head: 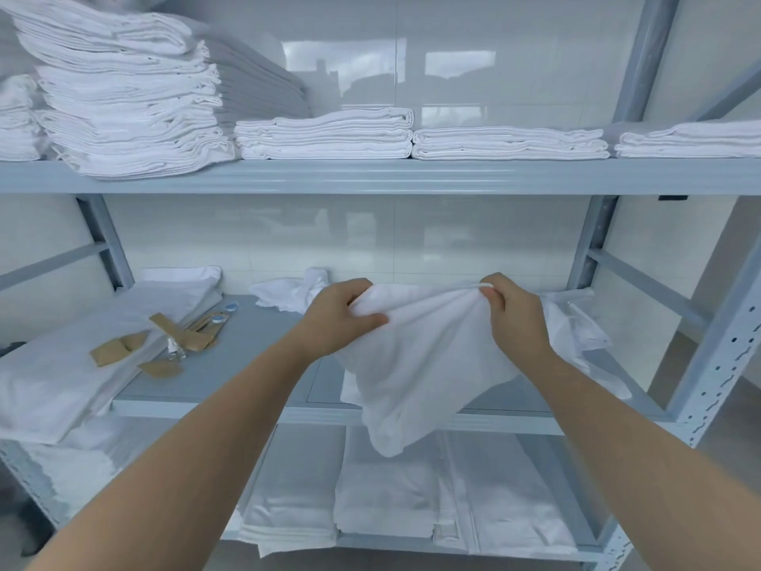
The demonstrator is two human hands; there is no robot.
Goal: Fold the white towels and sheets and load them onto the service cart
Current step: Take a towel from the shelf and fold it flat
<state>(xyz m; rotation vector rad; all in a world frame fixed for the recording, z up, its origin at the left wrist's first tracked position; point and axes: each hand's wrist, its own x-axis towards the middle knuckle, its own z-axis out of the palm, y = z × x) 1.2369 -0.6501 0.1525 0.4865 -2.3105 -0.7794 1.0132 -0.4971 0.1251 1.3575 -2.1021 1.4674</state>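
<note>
Two hands, left hand (335,319) and right hand (517,315), grip a towel (428,364) whose bunched edge could be folded crooked.

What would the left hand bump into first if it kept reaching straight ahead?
Probably the crumpled white cloth lying on the middle shelf just beyond the left hand; depth is hard to judge.

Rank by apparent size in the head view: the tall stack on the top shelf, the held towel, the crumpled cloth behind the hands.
1. tall stack and held towel: look alike; towel is nearer, so unsure.
2. crumpled cloth: smallest.
</note>
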